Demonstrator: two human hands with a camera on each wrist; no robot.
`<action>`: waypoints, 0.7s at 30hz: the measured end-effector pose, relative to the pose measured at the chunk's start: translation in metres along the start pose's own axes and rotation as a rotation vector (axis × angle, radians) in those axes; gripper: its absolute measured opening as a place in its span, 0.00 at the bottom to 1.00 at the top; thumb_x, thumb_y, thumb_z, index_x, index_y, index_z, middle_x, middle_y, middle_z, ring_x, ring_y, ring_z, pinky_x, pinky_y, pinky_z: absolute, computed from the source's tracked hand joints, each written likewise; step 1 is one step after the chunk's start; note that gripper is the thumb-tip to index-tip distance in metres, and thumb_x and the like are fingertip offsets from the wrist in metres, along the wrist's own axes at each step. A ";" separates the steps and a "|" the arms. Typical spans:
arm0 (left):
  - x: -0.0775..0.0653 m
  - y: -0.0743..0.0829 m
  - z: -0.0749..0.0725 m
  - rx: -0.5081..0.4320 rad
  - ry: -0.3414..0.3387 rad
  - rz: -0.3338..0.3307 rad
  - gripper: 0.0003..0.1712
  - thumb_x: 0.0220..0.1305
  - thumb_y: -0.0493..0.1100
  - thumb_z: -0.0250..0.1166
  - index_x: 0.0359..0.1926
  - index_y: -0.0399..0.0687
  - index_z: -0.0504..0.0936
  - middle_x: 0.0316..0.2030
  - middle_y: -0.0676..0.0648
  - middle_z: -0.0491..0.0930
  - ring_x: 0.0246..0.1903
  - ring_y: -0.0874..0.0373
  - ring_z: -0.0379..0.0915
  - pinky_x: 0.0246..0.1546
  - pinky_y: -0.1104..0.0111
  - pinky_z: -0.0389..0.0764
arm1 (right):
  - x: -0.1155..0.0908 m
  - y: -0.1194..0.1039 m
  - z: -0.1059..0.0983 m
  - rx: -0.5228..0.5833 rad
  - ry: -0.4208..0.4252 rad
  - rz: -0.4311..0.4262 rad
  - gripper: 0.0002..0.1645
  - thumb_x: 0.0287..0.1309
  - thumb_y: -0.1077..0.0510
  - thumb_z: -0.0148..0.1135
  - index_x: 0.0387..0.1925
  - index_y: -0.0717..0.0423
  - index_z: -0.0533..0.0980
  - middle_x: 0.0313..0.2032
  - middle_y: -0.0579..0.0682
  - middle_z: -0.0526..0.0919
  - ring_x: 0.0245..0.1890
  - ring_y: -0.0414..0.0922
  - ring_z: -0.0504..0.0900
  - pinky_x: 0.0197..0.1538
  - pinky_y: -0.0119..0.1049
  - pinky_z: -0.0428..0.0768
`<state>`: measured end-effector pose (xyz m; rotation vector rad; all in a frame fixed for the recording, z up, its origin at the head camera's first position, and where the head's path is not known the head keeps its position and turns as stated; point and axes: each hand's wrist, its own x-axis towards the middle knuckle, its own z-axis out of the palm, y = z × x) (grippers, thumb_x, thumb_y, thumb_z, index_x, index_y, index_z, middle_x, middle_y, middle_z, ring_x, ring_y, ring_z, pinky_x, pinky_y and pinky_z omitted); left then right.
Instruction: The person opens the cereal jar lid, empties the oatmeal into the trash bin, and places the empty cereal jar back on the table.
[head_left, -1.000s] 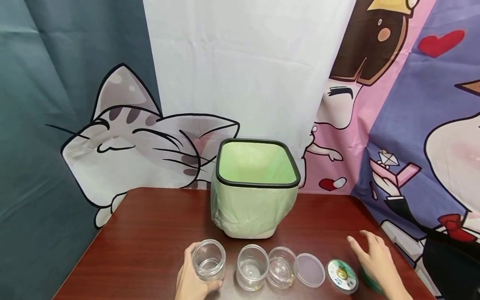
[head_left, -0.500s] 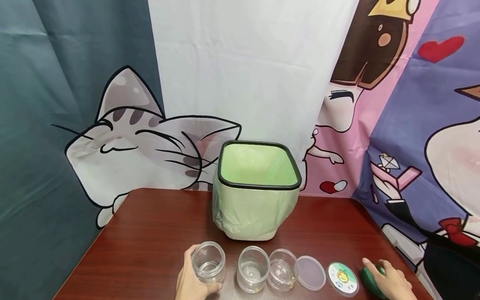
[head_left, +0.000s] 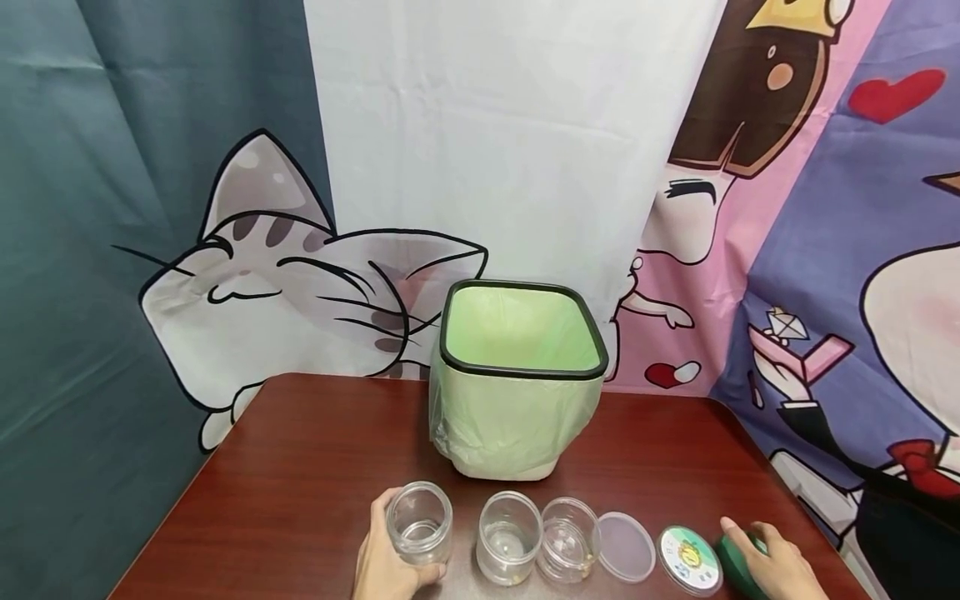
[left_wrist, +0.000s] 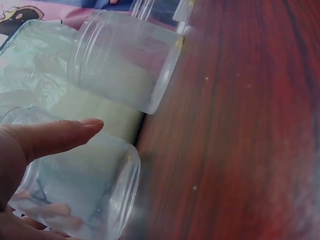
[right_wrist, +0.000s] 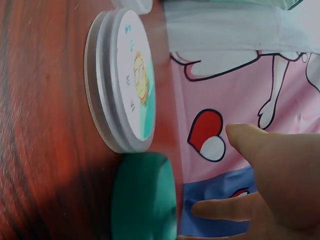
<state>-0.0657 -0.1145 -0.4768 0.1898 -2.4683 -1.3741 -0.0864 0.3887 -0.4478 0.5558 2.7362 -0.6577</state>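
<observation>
My left hand (head_left: pixel 390 550) grips a clear plastic jar (head_left: pixel 427 546) from its left side, with the thumb in front. The left wrist view shows the thumb across this jar (left_wrist: pixel 85 175) and fingertips through its wall. To its right stand two more clear jars, the nearer one (head_left: pixel 506 554) and another (head_left: pixel 558 560), close together. My right hand (head_left: pixel 783 567) is over a rounded dark green object (head_left: pixel 738 567) at the right. In the right wrist view its thumb and fingers (right_wrist: pixel 225 207) are extended above the green object (right_wrist: pixel 145 200). The object's kind does not show.
A pale green trash bin (head_left: pixel 517 425) with a black rim and plastic liner stands behind the jars. A translucent lid (head_left: pixel 626 548) and a round lid with a printed label (head_left: pixel 690 560) lie between the jars and the green object. The dark red table (head_left: pixel 315 467) meets a cartoon backdrop (head_left: pixel 480 125).
My right hand has come down and to the right onto the green object, its fingers less spread. My left hand stays on its jar. The head view has shifted slightly.
</observation>
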 end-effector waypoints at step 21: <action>0.000 -0.003 0.001 -0.012 -0.051 0.037 0.76 0.07 0.45 0.81 0.66 0.52 0.50 0.51 0.44 0.72 0.45 0.50 0.72 0.42 0.57 0.72 | 0.009 0.018 -0.036 -0.056 0.100 -0.210 0.54 0.60 0.29 0.37 0.60 0.79 0.51 0.55 0.81 0.55 0.52 0.75 0.58 0.47 0.67 0.62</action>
